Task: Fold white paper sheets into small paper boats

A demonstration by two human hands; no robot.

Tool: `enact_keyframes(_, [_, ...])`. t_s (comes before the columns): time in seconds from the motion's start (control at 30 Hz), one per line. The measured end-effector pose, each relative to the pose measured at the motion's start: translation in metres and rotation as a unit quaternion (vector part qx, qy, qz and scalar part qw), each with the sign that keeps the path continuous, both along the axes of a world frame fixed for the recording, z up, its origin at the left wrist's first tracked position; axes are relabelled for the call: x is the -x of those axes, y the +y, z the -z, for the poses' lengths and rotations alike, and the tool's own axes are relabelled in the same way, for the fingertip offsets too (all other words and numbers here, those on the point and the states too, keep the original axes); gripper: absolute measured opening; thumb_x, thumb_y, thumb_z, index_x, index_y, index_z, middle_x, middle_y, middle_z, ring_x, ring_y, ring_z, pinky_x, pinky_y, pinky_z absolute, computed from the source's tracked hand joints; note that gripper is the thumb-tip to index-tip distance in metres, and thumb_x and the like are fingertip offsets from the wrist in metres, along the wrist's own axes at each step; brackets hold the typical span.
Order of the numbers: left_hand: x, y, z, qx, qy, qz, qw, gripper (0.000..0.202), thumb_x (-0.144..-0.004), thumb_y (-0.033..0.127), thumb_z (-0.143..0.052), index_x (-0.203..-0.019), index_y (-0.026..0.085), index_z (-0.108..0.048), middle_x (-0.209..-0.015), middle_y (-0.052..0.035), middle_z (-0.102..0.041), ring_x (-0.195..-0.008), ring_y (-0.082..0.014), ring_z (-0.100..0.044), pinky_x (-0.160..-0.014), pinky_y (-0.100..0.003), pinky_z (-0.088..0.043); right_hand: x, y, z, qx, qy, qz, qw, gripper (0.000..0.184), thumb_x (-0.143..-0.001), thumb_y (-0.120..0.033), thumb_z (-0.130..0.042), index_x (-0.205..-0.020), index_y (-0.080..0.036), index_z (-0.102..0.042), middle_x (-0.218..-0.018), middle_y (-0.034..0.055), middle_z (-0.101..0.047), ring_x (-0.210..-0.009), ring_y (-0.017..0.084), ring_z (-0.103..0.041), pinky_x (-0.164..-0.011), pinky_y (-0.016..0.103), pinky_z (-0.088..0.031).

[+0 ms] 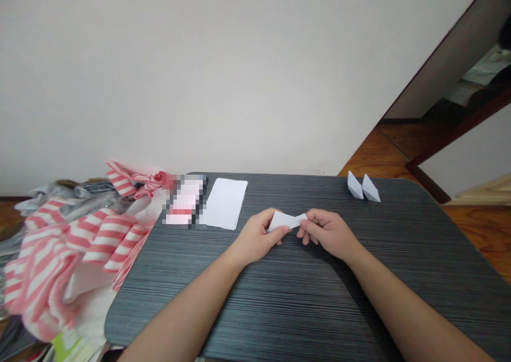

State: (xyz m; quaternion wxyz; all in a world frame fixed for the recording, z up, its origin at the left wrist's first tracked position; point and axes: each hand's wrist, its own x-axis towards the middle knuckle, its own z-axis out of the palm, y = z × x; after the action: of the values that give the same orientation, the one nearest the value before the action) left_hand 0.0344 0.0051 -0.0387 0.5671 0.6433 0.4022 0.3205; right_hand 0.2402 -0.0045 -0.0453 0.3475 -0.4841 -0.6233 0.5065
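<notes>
A small folded white paper (pixel 284 220) is held between my two hands above the dark table. My left hand (pixel 261 234) pinches its left part, with the thumb lying across the front. My right hand (pixel 328 230) grips the narrower right end between thumb and fingers. The paper's upper edge dips into a notch near the right hand. Fingers hide parts of both ends. Two folded paper boats (pixel 361 187) stand side by side at the far right of the table. A stack of white paper sheets (pixel 225 203) lies at the back left.
The dark wood-grain table (pixel 255 298) backs against a pale wall (pixel 239 74). Left of the paper stack is a pixelated flat object (pixel 184 202). Red-and-white striped cloth (pixel 59 266) is heaped beyond the table's left edge. Wooden floor (pixel 371 149) shows at right.
</notes>
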Motion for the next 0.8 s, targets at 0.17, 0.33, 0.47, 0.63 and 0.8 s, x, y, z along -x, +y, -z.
enact_keyframes(0.17, [-0.0003, -0.0001, 0.0055, 0.0, -0.026, -0.002, 1.0, 0.021, -0.082, 0.032, -0.058, -0.095, 0.019, -0.047, -0.068, 0.0039, -0.052, -0.055, -0.0077, -0.052, -0.053, -0.019, -0.038, 0.0004, 0.0009, 0.0038, 0.0, -0.005, 0.002, 1.0, 0.023, -0.088, -0.031, -0.053, -0.072, -0.015, -0.059, -0.058, 0.0015, -0.063, -0.047, 0.009, -0.053, -0.047, 0.021, -0.038])
enact_keyframes(0.33, [0.0003, 0.0005, 0.005, -0.005, -0.014, 0.002, 1.0, 0.016, -0.087, 0.034, -0.05, -0.092, 0.019, -0.046, -0.063, 0.0033, -0.056, -0.053, -0.0084, -0.05, -0.055, -0.02, -0.037, 0.002, -0.0005, 0.0073, -0.033, 0.089, 0.004, 0.995, 0.009, -0.086, -0.023, -0.057, -0.092, -0.02, -0.05, -0.079, 0.0019, -0.066, -0.056, 0.01, -0.059, -0.046, 0.02, -0.038])
enact_keyframes(0.47, [0.0012, 0.0002, 0.0041, -0.019, 0.013, -0.002, 1.0, 0.018, -0.088, 0.036, -0.048, -0.092, 0.018, -0.049, -0.06, 0.0027, -0.056, -0.054, -0.0097, -0.051, -0.056, -0.021, -0.038, 0.0033, -0.0008, 0.01, -0.06, 0.128, 0.005, 0.99, 0.02, -0.085, -0.018, -0.058, -0.099, -0.023, -0.045, -0.103, 0.0049, -0.061, -0.062, 0.01, -0.061, -0.046, 0.021, -0.04])
enact_keyframes(0.63, [0.0012, 0.0, 0.0043, -0.016, 0.023, -0.014, 0.999, 0.021, -0.087, 0.038, -0.048, -0.093, 0.018, -0.051, -0.056, 0.0029, -0.056, -0.053, -0.0105, -0.052, -0.055, -0.021, -0.037, 0.0035, -0.0005, 0.0099, -0.091, 0.14, 0.002, 0.986, 0.018, -0.085, -0.015, -0.057, -0.097, -0.024, -0.046, -0.112, 0.0063, -0.057, -0.066, 0.011, -0.06, -0.048, 0.022, -0.042])
enact_keyframes(0.8, [-0.0003, 0.0003, 0.0022, 0.002, -0.001, -0.013, 1.0, 0.02, -0.086, 0.037, -0.049, -0.094, 0.018, -0.05, -0.063, 0.0018, -0.06, -0.051, -0.0096, -0.052, -0.053, -0.02, -0.038, 0.0027, -0.0001, 0.0072, -0.11, 0.112, -0.006, 0.988, 0.011, -0.084, -0.015, -0.056, -0.092, -0.021, -0.052, -0.109, 0.0066, -0.055, -0.072, 0.012, -0.059, -0.052, 0.024, -0.044])
